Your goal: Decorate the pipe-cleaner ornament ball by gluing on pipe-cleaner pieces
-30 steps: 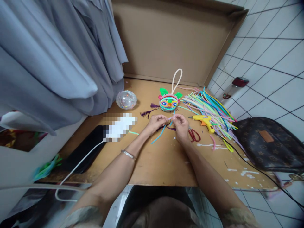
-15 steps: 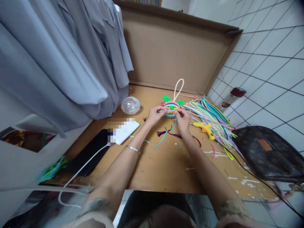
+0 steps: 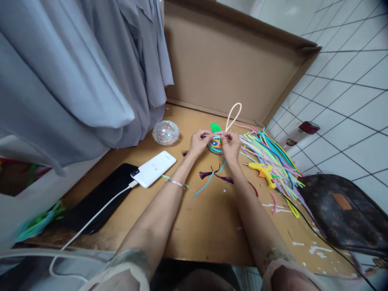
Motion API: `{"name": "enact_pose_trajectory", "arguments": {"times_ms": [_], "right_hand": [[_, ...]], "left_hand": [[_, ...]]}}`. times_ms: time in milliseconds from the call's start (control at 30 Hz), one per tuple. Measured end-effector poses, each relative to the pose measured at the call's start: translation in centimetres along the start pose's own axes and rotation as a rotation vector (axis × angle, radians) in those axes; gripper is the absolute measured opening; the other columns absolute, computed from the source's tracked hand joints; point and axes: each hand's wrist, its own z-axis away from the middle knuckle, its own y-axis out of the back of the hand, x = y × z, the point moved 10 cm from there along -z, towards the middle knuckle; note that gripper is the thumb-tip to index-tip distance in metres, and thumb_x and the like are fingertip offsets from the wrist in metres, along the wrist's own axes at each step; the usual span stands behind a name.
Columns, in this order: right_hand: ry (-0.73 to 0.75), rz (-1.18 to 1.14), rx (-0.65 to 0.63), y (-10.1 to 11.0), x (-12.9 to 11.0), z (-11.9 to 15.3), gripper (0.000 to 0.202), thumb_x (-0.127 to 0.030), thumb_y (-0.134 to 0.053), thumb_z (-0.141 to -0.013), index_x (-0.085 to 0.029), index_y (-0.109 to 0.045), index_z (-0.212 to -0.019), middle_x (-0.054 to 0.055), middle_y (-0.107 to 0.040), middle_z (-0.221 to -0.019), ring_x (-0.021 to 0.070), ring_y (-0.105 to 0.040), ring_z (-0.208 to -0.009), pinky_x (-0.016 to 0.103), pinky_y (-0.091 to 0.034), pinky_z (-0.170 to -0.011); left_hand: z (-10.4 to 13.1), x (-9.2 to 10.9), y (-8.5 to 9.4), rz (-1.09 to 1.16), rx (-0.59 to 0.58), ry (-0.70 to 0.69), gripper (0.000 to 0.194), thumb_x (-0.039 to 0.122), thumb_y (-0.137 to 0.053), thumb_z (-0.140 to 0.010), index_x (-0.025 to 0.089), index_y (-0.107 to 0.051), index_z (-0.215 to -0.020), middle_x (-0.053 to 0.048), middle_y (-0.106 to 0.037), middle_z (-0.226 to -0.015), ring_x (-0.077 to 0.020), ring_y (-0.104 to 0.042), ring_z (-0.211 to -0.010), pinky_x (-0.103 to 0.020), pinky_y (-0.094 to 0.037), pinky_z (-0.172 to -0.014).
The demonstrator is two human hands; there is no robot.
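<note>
A small round ornament (image 3: 216, 148) in teal, yellow and orange stands on the table between my hands, an eye-like pattern on its front. It has a green leaf-shaped piece (image 3: 215, 127) and a cream loop (image 3: 234, 114) at the top. My left hand (image 3: 199, 143) pinches one end of a thin pinkish pipe cleaner (image 3: 216, 134) across the ornament's upper part. On the other side my right hand (image 3: 231, 145) is closed at the strip's other end, covering the ornament's right side. Nearer me lie dark purple tassels (image 3: 206, 175) and a blue pipe cleaner (image 3: 203, 184).
Right of my hands are a yellow glue gun (image 3: 263, 173), a heap of coloured pipe cleaners (image 3: 273, 151) and a brown patterned bag (image 3: 336, 214). On the left are a clear ball (image 3: 166, 132), a white phone (image 3: 155, 169) on a cable and a dark slab (image 3: 103, 200). Cardboard (image 3: 236, 60) stands behind.
Both hands have risen slightly to the ornament's upper part, with the strip now higher across it. The eye-like pattern shows below them. The camera view has shifted a little.
</note>
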Motion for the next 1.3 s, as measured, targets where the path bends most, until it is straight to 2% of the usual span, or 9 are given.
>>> {"name": "enact_pose_trajectory", "arguments": {"times_ms": [133,233,400,567,733,933,1300], "right_hand": [[0.094,0.153,-0.069,-0.4,0.1,-0.2,0.010,-0.027,-0.059,-0.082,-0.022,-0.067,-0.079,0.003,-0.063,-0.084,0.0199,-0.057,-0.083,0.035,-0.049,-0.085],[0.112,0.235,-0.101,-0.4,0.7,-0.4,0.014,-0.030,-0.057,-0.086,-0.022,-0.066,-0.080,0.003,-0.064,-0.085,0.0211,-0.059,-0.087,0.036,-0.049,-0.089],[0.082,0.204,-0.132,-0.4,1.5,-0.9,0.019,-0.029,-0.055,-0.089,-0.021,-0.071,-0.085,0.005,-0.067,-0.089,0.0229,-0.062,-0.091,0.040,-0.049,-0.093],[0.052,0.163,-0.081,0.2,1.7,-1.0,0.022,-0.021,-0.053,-0.086,-0.019,-0.074,-0.089,0.006,-0.067,-0.093,0.0211,-0.062,-0.091,0.038,-0.051,-0.092],[0.051,0.146,-0.094,0.2,2.0,-1.1,0.022,-0.022,-0.054,-0.084,-0.020,-0.075,-0.091,0.006,-0.067,-0.095,0.0214,-0.060,-0.092,0.040,-0.051,-0.093],[0.088,0.169,-0.124,0.0,1.9,-1.1,0.025,-0.020,-0.051,-0.084,-0.021,-0.076,-0.089,0.006,-0.064,-0.095,0.0226,-0.060,-0.097,0.042,-0.049,-0.099],[0.177,0.289,-0.132,-0.7,0.8,-0.4,0.027,-0.010,-0.047,-0.078,-0.022,-0.072,-0.081,0.006,-0.058,-0.093,0.0228,-0.059,-0.096,0.042,-0.050,-0.098]], "left_hand": [[-0.5,0.1,0.3,-0.114,0.005,-0.070,0.008,0.015,-0.075,-0.074,0.015,-0.071,-0.068,0.000,-0.064,-0.075,-0.0099,-0.057,-0.066,-0.022,-0.047,-0.066],[-0.6,-0.7,0.1,-0.176,-0.035,-0.093,0.006,0.018,-0.073,-0.077,0.016,-0.071,-0.071,-0.001,-0.064,-0.079,-0.0106,-0.057,-0.067,-0.024,-0.049,-0.070],[-0.7,-2.2,-0.3,-0.186,-0.066,-0.103,0.008,0.024,-0.072,-0.081,0.016,-0.071,-0.077,-0.002,-0.066,-0.085,-0.0121,-0.059,-0.071,-0.027,-0.052,-0.074],[-0.9,-2.9,-0.1,-0.199,-0.056,-0.109,0.008,0.024,-0.071,-0.081,0.016,-0.071,-0.078,-0.003,-0.067,-0.088,-0.0135,-0.060,-0.077,-0.027,-0.051,-0.077],[-0.9,-3.1,0.0,-0.209,-0.061,-0.106,0.009,0.025,-0.068,-0.082,0.016,-0.070,-0.078,-0.003,-0.066,-0.087,-0.0143,-0.060,-0.079,-0.026,-0.051,-0.076],[-0.8,-3.2,-0.1,-0.199,-0.090,-0.108,0.008,0.024,-0.070,-0.081,0.016,-0.071,-0.078,-0.003,-0.065,-0.090,-0.0131,-0.060,-0.076,-0.027,-0.052,-0.077],[-0.9,-3.6,0.0,-0.176,-0.068,-0.095,0.007,0.024,-0.073,-0.079,0.017,-0.072,-0.078,-0.003,-0.067,-0.089,-0.0130,-0.061,-0.075,-0.027,-0.052,-0.077]]}}
